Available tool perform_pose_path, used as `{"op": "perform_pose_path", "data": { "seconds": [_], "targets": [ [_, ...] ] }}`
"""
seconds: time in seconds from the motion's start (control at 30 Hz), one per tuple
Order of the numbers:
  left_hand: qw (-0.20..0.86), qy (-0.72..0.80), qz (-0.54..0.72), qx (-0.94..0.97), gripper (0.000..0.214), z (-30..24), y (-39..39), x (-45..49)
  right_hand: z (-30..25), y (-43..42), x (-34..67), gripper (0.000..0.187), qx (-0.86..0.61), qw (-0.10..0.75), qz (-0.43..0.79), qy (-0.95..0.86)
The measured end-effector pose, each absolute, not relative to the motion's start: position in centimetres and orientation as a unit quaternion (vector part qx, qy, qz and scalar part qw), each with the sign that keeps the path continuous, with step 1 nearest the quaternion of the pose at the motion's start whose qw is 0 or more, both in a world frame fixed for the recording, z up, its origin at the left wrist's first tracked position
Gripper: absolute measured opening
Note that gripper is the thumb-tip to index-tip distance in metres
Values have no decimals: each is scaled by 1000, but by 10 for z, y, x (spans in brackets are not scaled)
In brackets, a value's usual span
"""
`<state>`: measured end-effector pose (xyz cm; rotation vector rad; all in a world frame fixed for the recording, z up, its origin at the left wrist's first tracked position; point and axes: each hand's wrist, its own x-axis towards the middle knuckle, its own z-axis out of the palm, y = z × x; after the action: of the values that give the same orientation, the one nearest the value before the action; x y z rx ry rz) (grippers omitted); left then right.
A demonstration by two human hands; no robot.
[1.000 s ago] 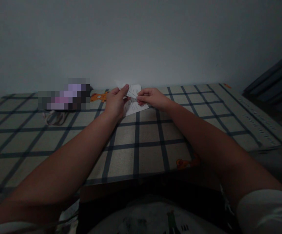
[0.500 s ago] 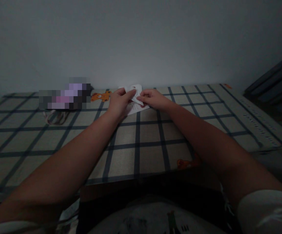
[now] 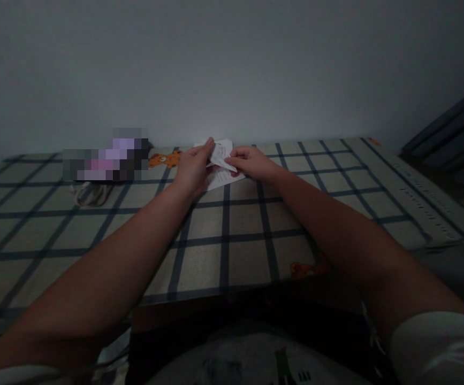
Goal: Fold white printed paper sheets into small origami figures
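A white sheet of folded paper with printed or written marks is between my hands, above the far middle of the table. My right hand pinches its lower right corner between thumb and fingers. On the left edge, my left hand holds the paper, its thumb pointing up and its other fingers partly hidden behind the sheet. Under the folded piece lies another flat white part, printed with faint lines; whether it belongs to the same sheet I cannot tell.
A checked tablecloth with orange bear prints covers the table, which meets a plain wall. At the back left lies a blurred-out purple and dark item beside a looped pale cord. Dark slatted material is at the right.
My left thumb has lifted from the paper's face and now points up at its left edge. My left hand has shifted slightly left. The right hand keeps its pinch.
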<state>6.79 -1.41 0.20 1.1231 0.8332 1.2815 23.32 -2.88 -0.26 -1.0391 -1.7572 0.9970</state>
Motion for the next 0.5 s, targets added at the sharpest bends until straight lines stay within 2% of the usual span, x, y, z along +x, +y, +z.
{"op": "perform_pose_path", "data": {
  "seconds": [0.3, 0.33, 0.43, 0.5],
  "targets": [
    [596, 334, 541, 490, 17, -4, -9, 68, -7, -21, 236, 8, -437, 471, 391, -659],
    [598, 336, 541, 487, 16, -3, -8, 68, -7, -20, 236, 8, -437, 483, 372, -661],
    [595, 348, 549, 472, 13, -1, -8, 69, -4, -23, 236, 22, -417, 519, 265, -697],
    [600, 348, 548, 467, 12, -1, -9, 69, -2, -26, 238, 22, -411, 490, 199, -743]
  ]
}}
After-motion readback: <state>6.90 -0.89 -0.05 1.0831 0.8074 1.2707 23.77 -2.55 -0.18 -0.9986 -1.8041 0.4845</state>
